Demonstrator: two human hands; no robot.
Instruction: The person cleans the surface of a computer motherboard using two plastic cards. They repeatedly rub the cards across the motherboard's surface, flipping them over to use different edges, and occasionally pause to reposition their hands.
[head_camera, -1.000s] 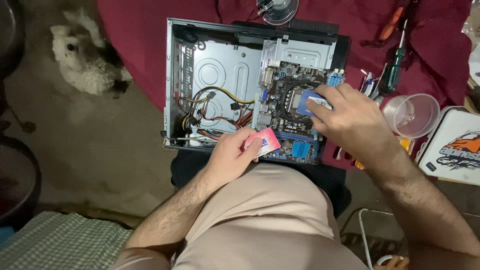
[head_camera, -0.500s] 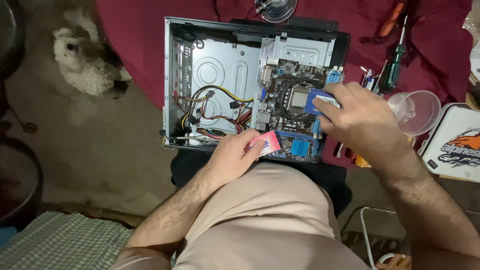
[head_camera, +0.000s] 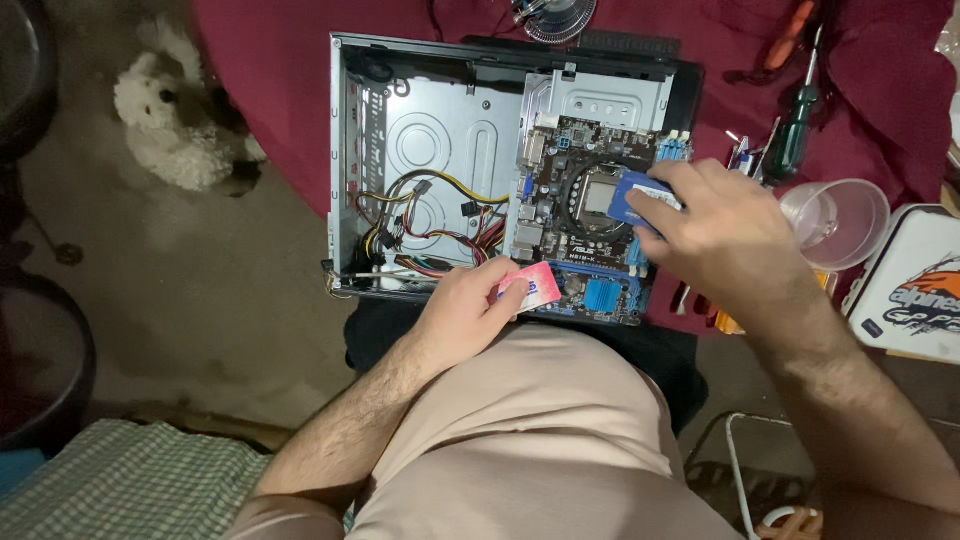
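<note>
An open computer case (head_camera: 430, 130) lies on a dark red cloth (head_camera: 270, 70), with a motherboard (head_camera: 570, 170) in its right half. My right hand (head_camera: 725, 240) holds a flat blue card-shaped object (head_camera: 632, 196) over the processor socket (head_camera: 598, 194) and the blue memory slots. My left hand (head_camera: 470, 310) rests at the case's near edge and pinches a small pink packet (head_camera: 535, 289) between thumb and fingers. Coloured power cables (head_camera: 420, 225) coil in the case's left half.
A white fluffy dog (head_camera: 175, 120) lies on the floor at the left. Screwdrivers (head_camera: 795, 115), a clear plastic cup (head_camera: 840, 220) and a white box (head_camera: 915, 285) sit right of the case. A round fan (head_camera: 555, 15) is at the top. My knee fills the foreground.
My right hand with the blue object has shifted slightly up and left over the motherboard. My left hand and the pink packet have stayed where they were.
</note>
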